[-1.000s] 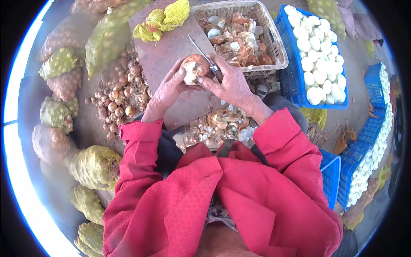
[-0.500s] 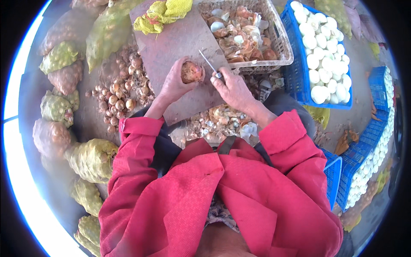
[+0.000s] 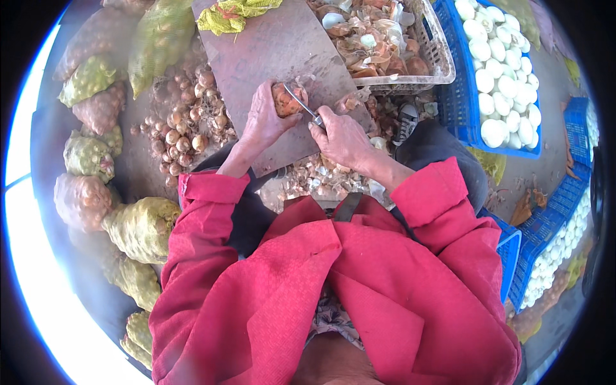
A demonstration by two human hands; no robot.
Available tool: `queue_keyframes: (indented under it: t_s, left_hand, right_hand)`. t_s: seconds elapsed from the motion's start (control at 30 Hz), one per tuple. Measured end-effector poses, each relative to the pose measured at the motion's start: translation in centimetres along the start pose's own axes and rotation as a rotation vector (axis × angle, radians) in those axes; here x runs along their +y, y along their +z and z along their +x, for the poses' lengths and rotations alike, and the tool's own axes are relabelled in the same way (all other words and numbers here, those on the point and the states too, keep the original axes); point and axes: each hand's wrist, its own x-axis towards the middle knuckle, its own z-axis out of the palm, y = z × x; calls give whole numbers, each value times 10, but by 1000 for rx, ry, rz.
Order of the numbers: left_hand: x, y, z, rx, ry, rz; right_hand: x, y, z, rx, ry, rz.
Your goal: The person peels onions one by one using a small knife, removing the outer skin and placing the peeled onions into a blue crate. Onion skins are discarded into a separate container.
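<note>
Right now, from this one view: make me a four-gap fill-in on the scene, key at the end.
The left hand holds an ____.
The right hand holds a ____.
The white bulbs sit in crates coloured ____.
The peel crate stands to the ____ of the board.
Missing words: onion; knife; blue; right.

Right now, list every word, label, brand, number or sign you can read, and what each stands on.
None can be read.
Board: faint marks, too blurred to tell whether they are lettering.
Knife and onion: no lettering shows.
Blue crate and mesh sacks: nothing legible.
</note>
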Motion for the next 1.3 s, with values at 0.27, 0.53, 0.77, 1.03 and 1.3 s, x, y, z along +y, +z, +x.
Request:
queue_keyframes:
  t_s: [0.27,0.53,0.77,1.03,1.3]
  left_hand:
    - [0,7,1,4,77,78]
    - [0,6,-2,24,41,30]
    - [-6,14,-4,81,80,35]
    - [-2,15,-3,92,85,-8]
    - [18,-16,1,3,-32,-856]
  right_hand:
    - [23,2,17,-30,33,-25]
    - [5,6,11,31,77,79]
    - [0,1,10,-88,69,65]
    - [17,13,39,-95,65,-115]
    - [-15,-35,35,-171,401,353]
